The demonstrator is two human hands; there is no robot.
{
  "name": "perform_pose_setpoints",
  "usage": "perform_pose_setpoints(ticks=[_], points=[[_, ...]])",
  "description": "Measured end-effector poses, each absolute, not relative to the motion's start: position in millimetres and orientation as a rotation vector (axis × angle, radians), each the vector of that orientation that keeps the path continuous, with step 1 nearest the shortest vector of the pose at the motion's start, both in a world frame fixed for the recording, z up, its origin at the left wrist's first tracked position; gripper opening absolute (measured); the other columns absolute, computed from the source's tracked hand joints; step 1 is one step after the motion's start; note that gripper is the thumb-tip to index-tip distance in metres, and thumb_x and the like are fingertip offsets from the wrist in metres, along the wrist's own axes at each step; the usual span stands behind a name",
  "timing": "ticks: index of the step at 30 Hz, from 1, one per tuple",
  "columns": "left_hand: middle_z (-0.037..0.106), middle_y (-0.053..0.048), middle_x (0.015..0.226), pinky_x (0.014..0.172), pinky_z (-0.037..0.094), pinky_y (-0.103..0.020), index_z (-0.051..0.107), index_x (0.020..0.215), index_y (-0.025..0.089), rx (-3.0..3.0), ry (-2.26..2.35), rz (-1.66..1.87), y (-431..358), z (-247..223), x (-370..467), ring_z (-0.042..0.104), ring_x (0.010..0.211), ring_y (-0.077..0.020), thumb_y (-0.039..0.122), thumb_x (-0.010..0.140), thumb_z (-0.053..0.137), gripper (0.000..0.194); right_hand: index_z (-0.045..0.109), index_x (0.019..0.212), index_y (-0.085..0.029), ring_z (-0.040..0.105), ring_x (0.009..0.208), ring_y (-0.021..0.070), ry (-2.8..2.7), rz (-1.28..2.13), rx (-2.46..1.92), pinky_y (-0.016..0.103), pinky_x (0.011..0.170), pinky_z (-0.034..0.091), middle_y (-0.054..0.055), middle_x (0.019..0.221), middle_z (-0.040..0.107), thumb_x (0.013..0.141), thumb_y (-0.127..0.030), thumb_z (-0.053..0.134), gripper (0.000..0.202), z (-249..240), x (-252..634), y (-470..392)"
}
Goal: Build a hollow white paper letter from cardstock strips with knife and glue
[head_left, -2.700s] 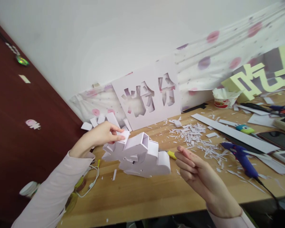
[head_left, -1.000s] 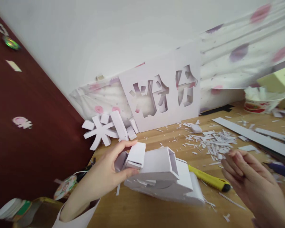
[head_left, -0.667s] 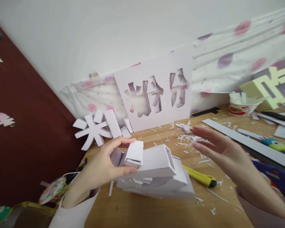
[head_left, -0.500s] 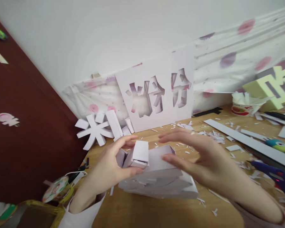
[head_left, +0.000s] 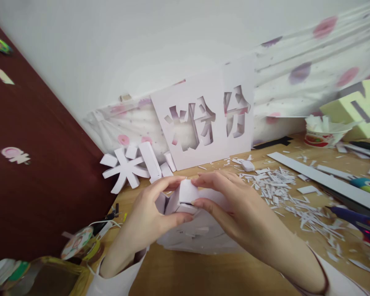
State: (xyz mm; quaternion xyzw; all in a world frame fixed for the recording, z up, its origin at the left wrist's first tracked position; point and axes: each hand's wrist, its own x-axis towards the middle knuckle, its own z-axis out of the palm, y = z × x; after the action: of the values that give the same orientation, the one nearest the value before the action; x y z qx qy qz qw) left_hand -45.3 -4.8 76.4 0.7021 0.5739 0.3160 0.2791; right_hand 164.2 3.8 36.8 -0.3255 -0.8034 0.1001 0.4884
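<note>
A small white foam-board block (head_left: 188,193) sits between my two hands, its near end showing a dark gap under the top panel. My left hand (head_left: 154,209) wraps round its left side, thumb along the lower front edge. On the right side, the fingertips and thumb of my right hand (head_left: 231,201) pinch the same block. Beneath both hands is a larger white foam-board piece (head_left: 197,238) with layered, uneven sides, resting on the wooden table (head_left: 179,273). My right hand hides much of its top.
Foam scraps (head_left: 274,185) litter the table on the right, beside a long white strip (head_left: 323,179) and a blue glue gun (head_left: 357,222). White cut-out characters (head_left: 126,168) and a stencil board (head_left: 216,144) stand at the back. A bottle (head_left: 49,275) is at lower left.
My right hand has moved left from above the larger piece and closed on the small block. My left hand keeps its hold. The view has shifted slightly.
</note>
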Motion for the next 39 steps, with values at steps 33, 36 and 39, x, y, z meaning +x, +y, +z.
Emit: perform_pose_setpoints(ticks=[33, 36, 39], points=[[0.075, 0.0, 0.119, 0.1, 0.047, -0.04, 0.07, 0.114, 0.031, 1.9, 1.404, 0.896, -4.0, 75.8, -52.2, 0.066, 0.115, -0.0268, 0.032, 0.066, 0.092, 0.053, 0.066, 0.11, -0.014, 0.068, 0.108, 0.0266, -1.964, -0.093, -0.619, 0.05, 0.098, 0.047, 0.011, 0.109, 0.08, 0.104, -0.014, 0.056, 0.012, 24.8, 152.7, 1.3], [0.074, -0.002, 0.119, 0.102, 0.047, -0.043, 0.064, 0.127, 0.032, 1.861, 1.441, 0.904, -4.5, 72.0, -56.9, 0.066, 0.115, -0.0283, 0.036, 0.066, 0.093, 0.068, 0.069, 0.113, -0.018, 0.064, 0.119, 0.0307, -2.023, -0.087, -0.618, 0.055, 0.103, 0.042, 0.005, 0.116, 0.08, 0.104, -0.015, 0.056, 0.016, 27.7, 154.0, 1.0], [0.072, -0.004, 0.119, 0.108, 0.044, -0.045, 0.049, 0.148, 0.033, 1.859, 1.441, 0.939, -7.0, 69.8, -62.4, 0.064, 0.117, -0.0282, 0.035, 0.068, 0.092, 0.091, 0.07, 0.117, -0.021, 0.057, 0.13, 0.0353, -2.115, -0.084, -0.661, 0.064, 0.107, 0.034, 0.004, 0.121, 0.079, 0.105, -0.018, 0.053, 0.022, 34.5, 156.7, -1.0]])
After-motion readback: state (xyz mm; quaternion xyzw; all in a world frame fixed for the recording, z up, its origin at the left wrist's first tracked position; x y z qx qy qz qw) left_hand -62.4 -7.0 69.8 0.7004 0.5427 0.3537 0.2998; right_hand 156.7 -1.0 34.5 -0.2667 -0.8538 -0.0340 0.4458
